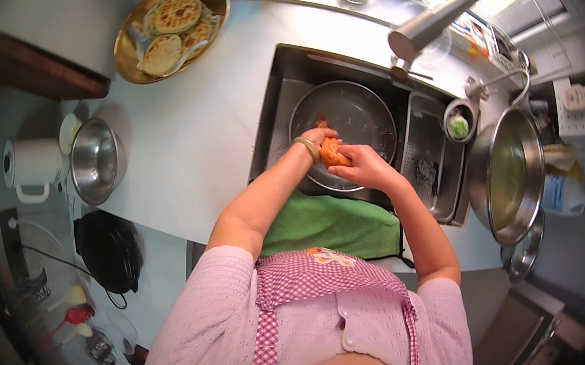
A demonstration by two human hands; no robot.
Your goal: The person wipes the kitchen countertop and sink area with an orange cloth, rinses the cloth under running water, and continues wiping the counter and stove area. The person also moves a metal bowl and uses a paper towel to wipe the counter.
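Over the sink [272,102], both of my hands grip a crumpled orange item [332,155], apparently a wet cloth. My left hand [318,136], with a bangle [308,148] at the wrist, holds its far side. My right hand [363,165] is closed around its near end. Beyond the left fingers a reddish-brown bit [321,121] shows; whether it belongs to the same item I cannot tell. Below the hands a wide dark pan [363,107] lies in the basin, its inside wet and shiny. A green cloth [326,225] drapes over the sink's front edge.
A faucet [425,32] juts over the sink's back right. To the right are a perforated drain tray [418,166], a small cup [462,129] and a large steel bowl [513,175]. A brass dish [123,55] of flatbreads [176,14] and a steel bowl [94,161] sit left.
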